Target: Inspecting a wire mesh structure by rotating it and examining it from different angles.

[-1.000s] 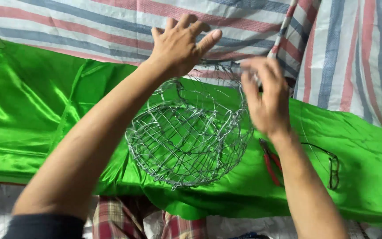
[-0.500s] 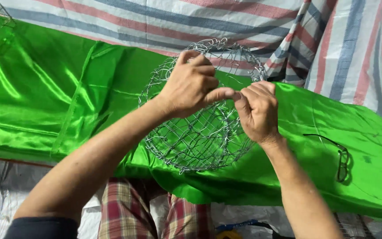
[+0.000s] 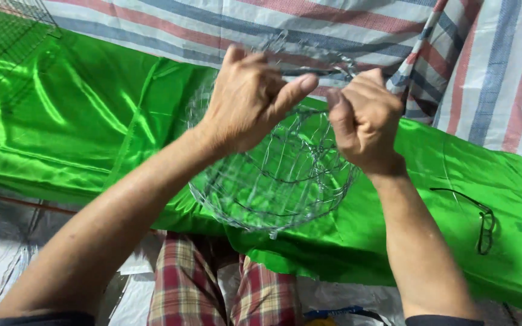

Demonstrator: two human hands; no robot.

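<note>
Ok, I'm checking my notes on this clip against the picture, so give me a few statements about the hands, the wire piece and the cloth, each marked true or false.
1. Both hands grip the rounded wire mesh frame near its upper rim. True: the left hand and the right hand are closed on it.
2. The cloth under the frame is blue. False: it is shiny green cloth.
3. A striped tarp lies beyond the cloth. True.
4. The right hand holds pliers. False: no tool shows in either hand.
5. The frame lies flat on the floor. False: it is held up over the cloth, above the checked trousers.
</note>
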